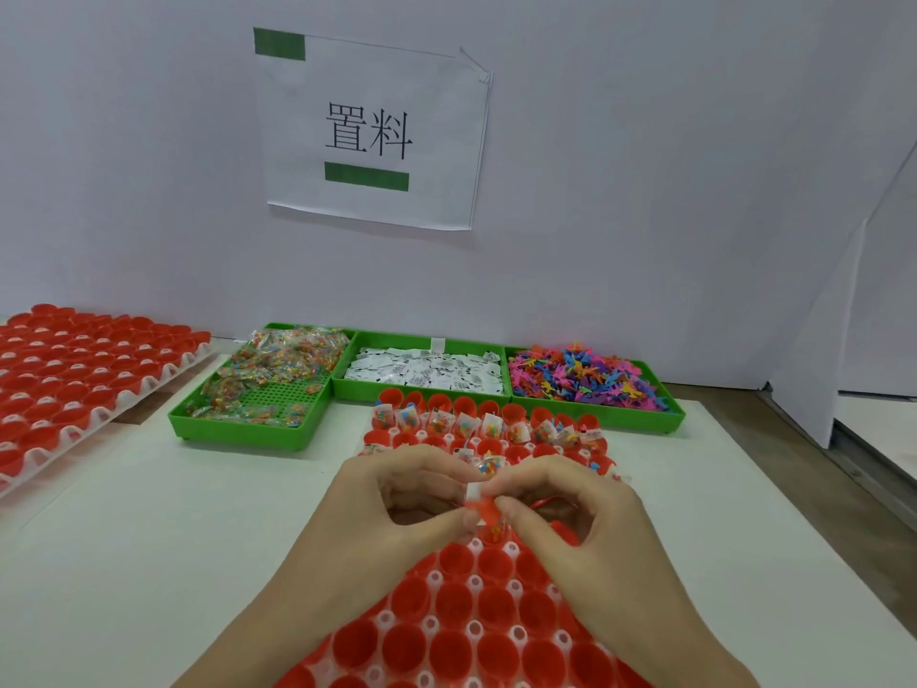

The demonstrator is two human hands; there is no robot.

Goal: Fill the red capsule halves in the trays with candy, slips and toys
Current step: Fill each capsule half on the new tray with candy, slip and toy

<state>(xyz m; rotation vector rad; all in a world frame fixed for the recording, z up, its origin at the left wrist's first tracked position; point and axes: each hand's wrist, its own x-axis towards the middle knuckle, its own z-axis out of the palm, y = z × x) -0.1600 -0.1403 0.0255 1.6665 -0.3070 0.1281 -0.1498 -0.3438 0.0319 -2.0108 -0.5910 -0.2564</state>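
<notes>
White bench carries the capsule tray (476, 633), over whose middle the left hand (397, 499) and right hand (565, 508) together pinch a slip (474, 491) and toy (489, 511); best bundle them tightly, then drop straight into the empty half below.

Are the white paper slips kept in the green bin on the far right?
No. The white slips fill the middle green bin; the right-hand bin holds small colourful toys.
</notes>
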